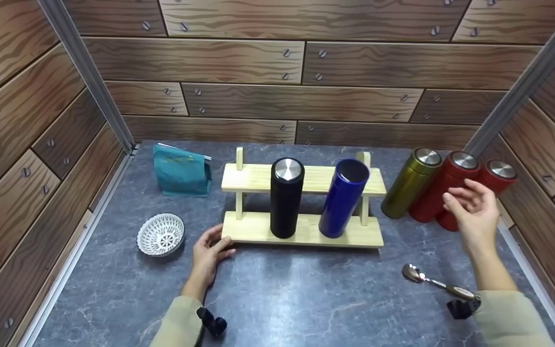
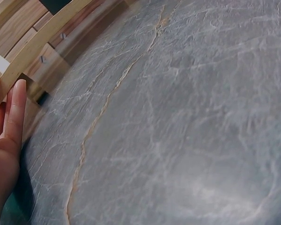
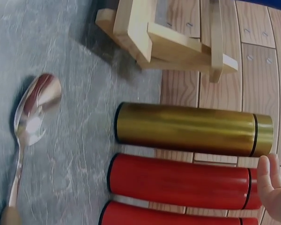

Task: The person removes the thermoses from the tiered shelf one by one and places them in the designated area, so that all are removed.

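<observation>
A two-tier wooden rack [image 1: 253, 178] stands mid-table. On its lower board are a black thermos [image 1: 284, 207] and a blue thermos [image 1: 341, 207]. At the rack's left front corner, my left hand [image 1: 205, 255] pinches the lower board, thumb above and fingers underneath. To the right of the rack an olive-gold thermos [image 1: 408, 188] and two red thermoses [image 1: 439, 185] stand in a row. Held in the air by the red ones, my right hand [image 1: 481, 214] has its fingers loosely extended around nothing. The right wrist view shows those fingers near the lid of a red thermos [image 3: 178, 180].
A teal pouch [image 1: 181, 171] stands left of the rack, with a white woven basket [image 1: 145, 238] in front of it. Near my right sleeve lies a metal spoon [image 1: 415, 273] with a darker handle. Wood-patterned walls [image 1: 277, 60] enclose the table on three sides.
</observation>
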### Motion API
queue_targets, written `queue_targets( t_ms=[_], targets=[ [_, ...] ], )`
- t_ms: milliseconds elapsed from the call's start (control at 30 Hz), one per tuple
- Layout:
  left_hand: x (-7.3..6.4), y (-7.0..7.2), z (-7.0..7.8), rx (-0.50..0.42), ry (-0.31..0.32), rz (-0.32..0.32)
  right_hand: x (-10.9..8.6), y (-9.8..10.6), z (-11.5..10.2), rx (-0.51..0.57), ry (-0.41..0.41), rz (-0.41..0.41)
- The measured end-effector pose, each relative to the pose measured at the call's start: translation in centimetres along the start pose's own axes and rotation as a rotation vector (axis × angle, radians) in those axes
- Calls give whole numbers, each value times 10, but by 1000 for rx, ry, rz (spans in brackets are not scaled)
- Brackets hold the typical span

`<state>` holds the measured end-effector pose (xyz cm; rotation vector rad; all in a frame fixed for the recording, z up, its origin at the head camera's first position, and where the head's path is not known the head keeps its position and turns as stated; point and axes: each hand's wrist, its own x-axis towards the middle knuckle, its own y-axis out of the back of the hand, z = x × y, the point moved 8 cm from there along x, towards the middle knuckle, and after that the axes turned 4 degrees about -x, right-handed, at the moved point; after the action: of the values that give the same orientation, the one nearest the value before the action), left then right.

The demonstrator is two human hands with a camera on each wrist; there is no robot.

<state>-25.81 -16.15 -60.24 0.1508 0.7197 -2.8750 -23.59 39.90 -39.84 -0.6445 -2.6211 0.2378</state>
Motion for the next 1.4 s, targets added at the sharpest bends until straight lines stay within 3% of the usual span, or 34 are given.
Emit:
queue_targets(
  t_ms=[633,933,1400],
  targets=[
    [0,0,-1,2,7,11,-21,-61,11,-81,-22,-142],
    [-1,0,0,-14,-12,13,-35,-89,15,-162,4,-263],
    [-1,2,0,20,10,26,-47,-133,14,-75,0,-377]
  ],
)
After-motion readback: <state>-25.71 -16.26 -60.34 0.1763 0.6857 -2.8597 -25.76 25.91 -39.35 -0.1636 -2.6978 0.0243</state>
